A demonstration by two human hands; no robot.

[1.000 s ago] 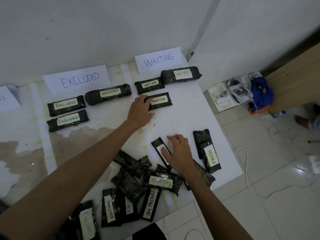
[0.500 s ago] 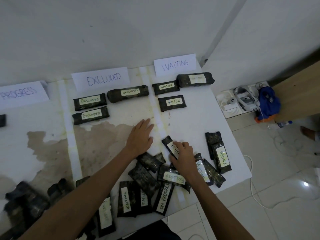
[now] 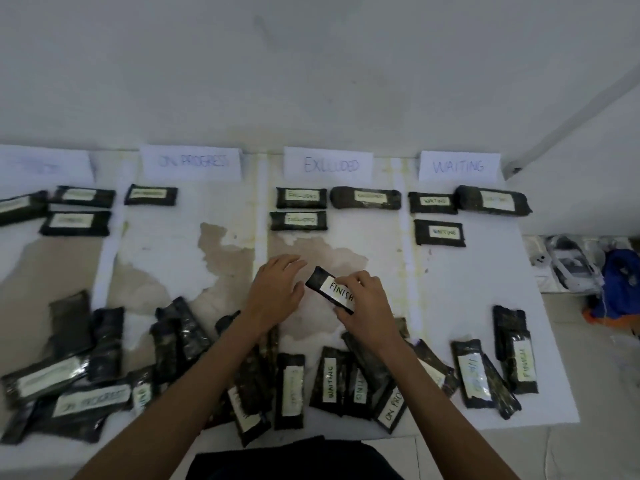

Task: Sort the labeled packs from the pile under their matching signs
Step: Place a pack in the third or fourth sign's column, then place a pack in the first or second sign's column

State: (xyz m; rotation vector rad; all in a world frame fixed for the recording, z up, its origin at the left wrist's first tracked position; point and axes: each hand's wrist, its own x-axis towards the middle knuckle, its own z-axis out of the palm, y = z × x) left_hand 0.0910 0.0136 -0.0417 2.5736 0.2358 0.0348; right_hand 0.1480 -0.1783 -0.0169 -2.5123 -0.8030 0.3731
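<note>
**First:** Head view shows it plainly. The right hand point(image 3: 367, 303) pinches a FINISH pack point(image 3: 334, 289) by its near end, over the sheet point(image 3: 485, 271).

**Second:** And the left hand point(image 3: 277, 289)?

**First:** Open, fingers loose, holding nothing. It sits just beside the pack's far end, on the left.

**Second:** How does the pack lie?

**First:** Slantwise. Its long axis runs from the right hand's fingers away and leftward, with the dark end pointing past the left hand's fingertips.

**Second:** So where does it go?

**First:** Not straight ahead. EXCLUDED point(image 3: 328, 164) is beyond both hands, WAITING point(image 3: 459, 166) is beyond and to the right, and ON PROGRESS point(image 3: 190, 163) is beyond and left. The far-left sign point(image 3: 45, 167) is too blurred to read, but I'd guess it's FINISH. That puts the target well to the left, past the left arm. The left hand is nearer, so passing the pack across looks easier to me. The pile point(image 3: 291, 386) lies behind the hands, under the forearms.
</note>
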